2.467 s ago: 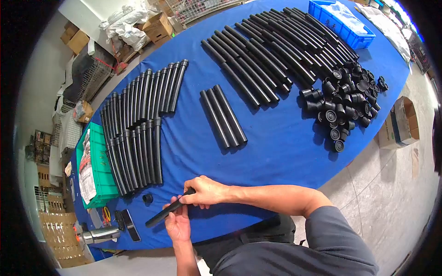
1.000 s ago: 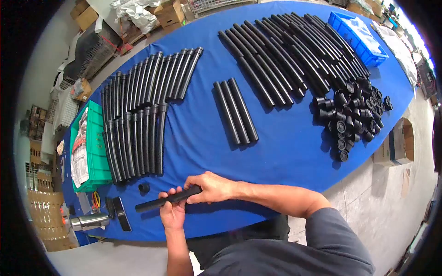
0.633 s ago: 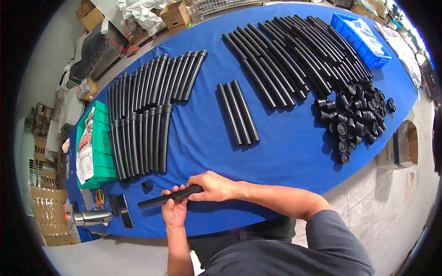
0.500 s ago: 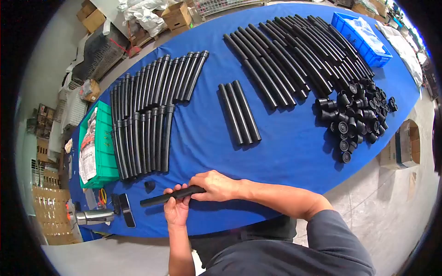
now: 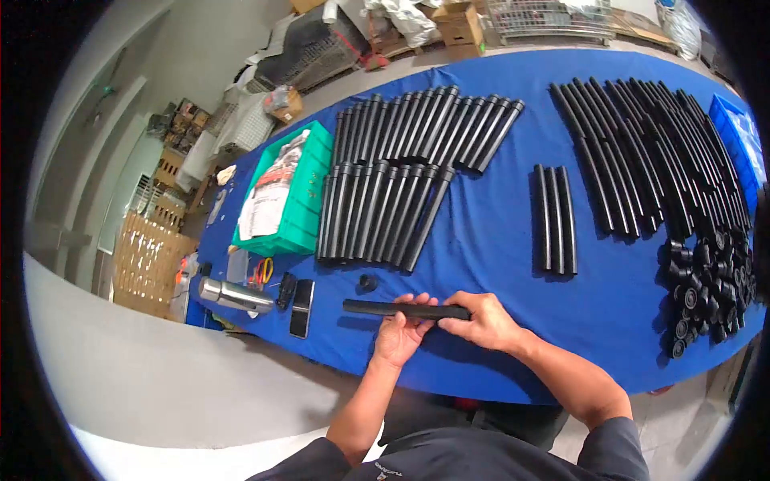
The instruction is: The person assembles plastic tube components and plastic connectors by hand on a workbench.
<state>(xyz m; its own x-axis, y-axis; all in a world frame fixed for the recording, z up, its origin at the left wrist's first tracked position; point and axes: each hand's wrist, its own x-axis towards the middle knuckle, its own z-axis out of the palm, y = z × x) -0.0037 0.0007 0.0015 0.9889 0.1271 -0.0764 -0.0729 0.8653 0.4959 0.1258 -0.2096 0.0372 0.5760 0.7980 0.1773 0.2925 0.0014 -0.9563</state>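
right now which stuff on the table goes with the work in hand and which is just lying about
In hand: black tube, held by left hand and right hand; small black cap; capped tubes; bare tubes; cap pile.

Lying about: green bin; steel flask; phone.

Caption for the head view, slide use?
Both hands, left hand and right hand, hold a black tube over the blue table.

Bright even light, heavy fisheye vignette

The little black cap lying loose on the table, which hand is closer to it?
Left. The left hand sits just below the little black cap, gripping the black tube. The right hand grips the tube's far end, farther off.
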